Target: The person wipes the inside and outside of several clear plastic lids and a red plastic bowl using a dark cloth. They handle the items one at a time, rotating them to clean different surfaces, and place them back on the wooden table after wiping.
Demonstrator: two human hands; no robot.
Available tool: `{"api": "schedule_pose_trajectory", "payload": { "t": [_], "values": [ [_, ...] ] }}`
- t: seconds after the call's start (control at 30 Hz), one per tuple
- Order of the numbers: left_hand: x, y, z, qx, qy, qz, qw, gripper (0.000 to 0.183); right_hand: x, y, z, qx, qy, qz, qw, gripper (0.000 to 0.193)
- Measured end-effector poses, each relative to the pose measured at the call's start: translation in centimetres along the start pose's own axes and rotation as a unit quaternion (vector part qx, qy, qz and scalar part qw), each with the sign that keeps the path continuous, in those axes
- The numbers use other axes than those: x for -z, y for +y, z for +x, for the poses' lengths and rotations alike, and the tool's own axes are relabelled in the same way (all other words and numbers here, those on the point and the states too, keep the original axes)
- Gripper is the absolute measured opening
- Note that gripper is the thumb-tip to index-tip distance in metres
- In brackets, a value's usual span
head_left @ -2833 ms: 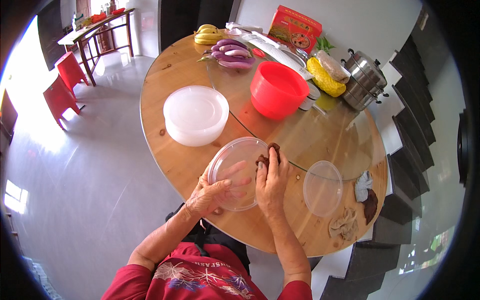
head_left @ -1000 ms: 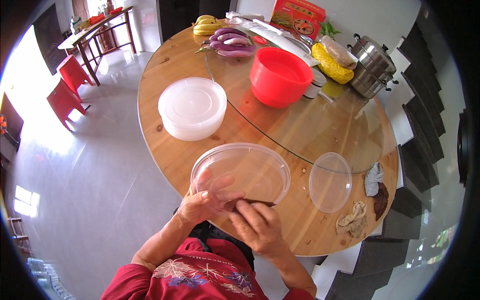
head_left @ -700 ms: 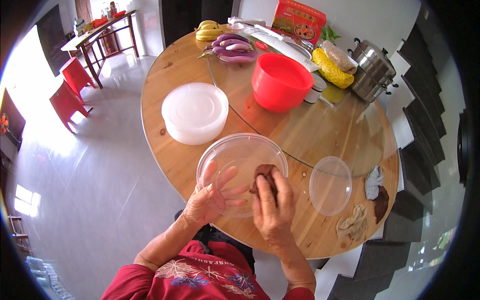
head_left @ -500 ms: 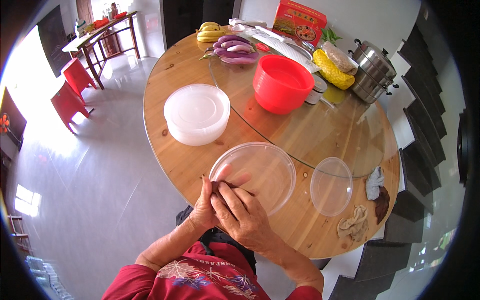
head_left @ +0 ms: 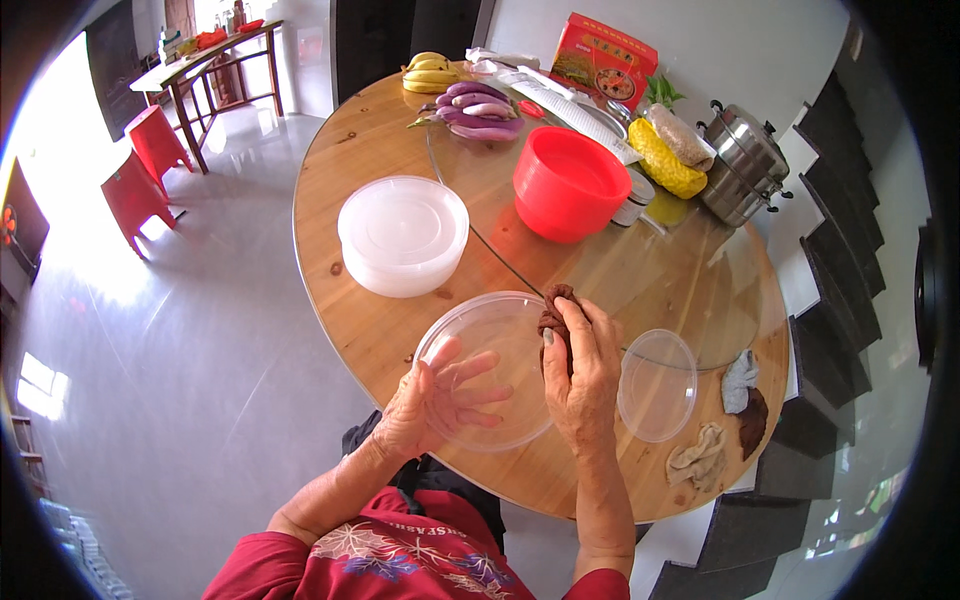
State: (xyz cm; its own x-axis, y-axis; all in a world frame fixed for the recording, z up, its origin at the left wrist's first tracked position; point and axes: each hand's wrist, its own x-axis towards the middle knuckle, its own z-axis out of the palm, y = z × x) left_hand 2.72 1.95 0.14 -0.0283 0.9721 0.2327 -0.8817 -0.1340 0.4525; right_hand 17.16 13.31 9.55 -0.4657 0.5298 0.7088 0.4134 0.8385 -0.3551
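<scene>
Pressing a brown cloth (head_left: 556,312) into a clear bowl (head_left: 488,368), both hands.

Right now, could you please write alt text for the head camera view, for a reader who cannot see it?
A person's left hand supports a clear plastic container while the right hand presses a dark brown cloth into it, over a round wooden table. Nearby sit a clear lid, a white container stack and a red bowl.
</scene>
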Motion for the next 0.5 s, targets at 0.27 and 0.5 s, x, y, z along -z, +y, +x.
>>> {"api": "schedule_pose_trajectory", "payload": {
  "t": [0.27, 0.5],
  "values": [
    [-1.9, -0.6, 1.2, 0.009, 0.097, 0.058, 0.994, 0.081, -2.9, -3.7, -0.1, 0.173, -0.015, -0.052, 0.983, 0.041],
    [-1.7, 0.8, 1.1, -0.035, 0.073, -0.017, 0.997, 0.068, -2.6, -5.4, -4.0, 0.246, -0.116, 0.023, 0.962, 0.037]
  ]
}}
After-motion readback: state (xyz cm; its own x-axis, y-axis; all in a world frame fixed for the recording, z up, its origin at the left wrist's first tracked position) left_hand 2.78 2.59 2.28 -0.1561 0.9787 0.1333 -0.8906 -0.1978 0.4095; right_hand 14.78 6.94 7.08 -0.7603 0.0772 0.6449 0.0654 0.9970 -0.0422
